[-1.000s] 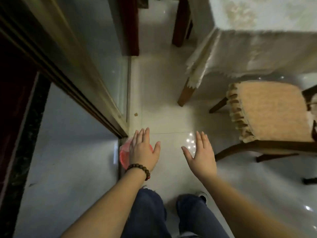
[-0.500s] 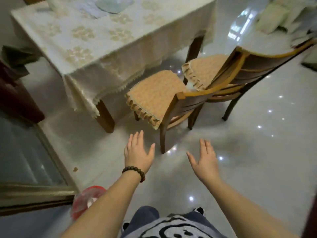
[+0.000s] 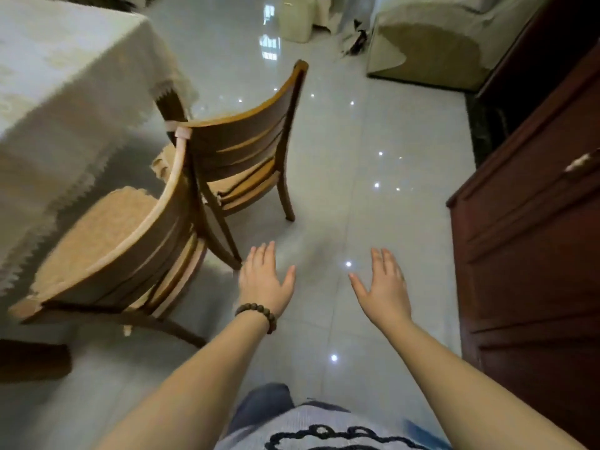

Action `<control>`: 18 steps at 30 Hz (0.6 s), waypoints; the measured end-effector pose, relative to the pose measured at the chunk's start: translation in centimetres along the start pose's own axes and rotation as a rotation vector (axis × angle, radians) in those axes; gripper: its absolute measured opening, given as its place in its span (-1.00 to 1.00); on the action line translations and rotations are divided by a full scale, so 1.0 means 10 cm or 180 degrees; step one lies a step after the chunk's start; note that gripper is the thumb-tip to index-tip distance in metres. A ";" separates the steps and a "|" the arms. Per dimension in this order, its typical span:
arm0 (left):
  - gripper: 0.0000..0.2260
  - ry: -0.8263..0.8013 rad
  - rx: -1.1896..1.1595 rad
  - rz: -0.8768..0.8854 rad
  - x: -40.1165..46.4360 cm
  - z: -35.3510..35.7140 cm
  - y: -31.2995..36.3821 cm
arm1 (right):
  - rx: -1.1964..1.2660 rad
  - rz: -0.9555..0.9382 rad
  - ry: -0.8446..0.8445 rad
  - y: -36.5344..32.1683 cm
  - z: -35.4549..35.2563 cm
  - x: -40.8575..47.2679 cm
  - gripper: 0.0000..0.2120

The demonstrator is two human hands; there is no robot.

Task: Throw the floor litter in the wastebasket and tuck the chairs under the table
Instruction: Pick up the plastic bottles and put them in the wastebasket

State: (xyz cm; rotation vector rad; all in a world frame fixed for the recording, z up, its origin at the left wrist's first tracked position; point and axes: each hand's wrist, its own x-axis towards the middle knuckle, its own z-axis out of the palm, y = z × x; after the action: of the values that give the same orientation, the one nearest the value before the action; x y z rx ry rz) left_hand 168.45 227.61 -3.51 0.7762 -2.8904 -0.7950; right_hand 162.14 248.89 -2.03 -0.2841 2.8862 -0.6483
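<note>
Both hands are held out in front of the body, palms down, over the glossy tiled floor (image 3: 324, 131). The left hand (image 3: 264, 280) is spread flat with straight fingers and the thumb splayed; it holds nothing and touches nothing. A dark beaded bracelet (image 3: 256, 313) circles its wrist. The right hand (image 3: 384, 285) is likewise flat and spread, fingers straight, empty, apart from the left with bare tile showing between them.

Taking the near chair (image 3: 123, 251) as the landmark: the left hand hovers just beside its right rear leg, without contact. This chair has a curved wooden slatted back turned toward the person and a tan cushioned seat pointing at the table (image 3: 65, 92), which stands just beyond it under a pale lace-edged cloth. The seat sits mostly outside the table's edge, only its front reaching the hanging cloth. Just behind the near chair stands the far chair (image 3: 246, 141), their backrests meeting at one corner; it too is pulled out from the table. Well to the right of the near chair, across the floor, stands a dark red-brown wooden cabinet (image 3: 532, 254). Far beyond, a cloth-covered sofa (image 3: 431, 37) sits at the top.
</note>
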 end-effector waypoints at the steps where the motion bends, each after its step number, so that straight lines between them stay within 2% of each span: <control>1: -0.39 -0.0050 0.0026 0.0056 0.11 0.07 0.13 | 0.0032 0.0095 0.0037 0.11 -0.07 0.09 -0.33; 9: -0.39 -0.0225 0.0273 0.0346 1.23 0.56 0.92 | 0.0205 0.0524 0.0126 0.65 -0.31 1.14 -0.34; 18: -0.39 -0.0313 0.0269 0.0500 3.36 0.78 1.77 | 0.0191 0.0649 0.0158 0.81 -0.68 3.37 -0.35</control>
State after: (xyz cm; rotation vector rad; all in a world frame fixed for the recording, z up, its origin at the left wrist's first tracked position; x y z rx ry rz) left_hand 129.69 228.34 -4.48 0.5212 -3.0426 -0.7180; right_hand 126.96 251.38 -3.65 0.0349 2.8840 -0.7121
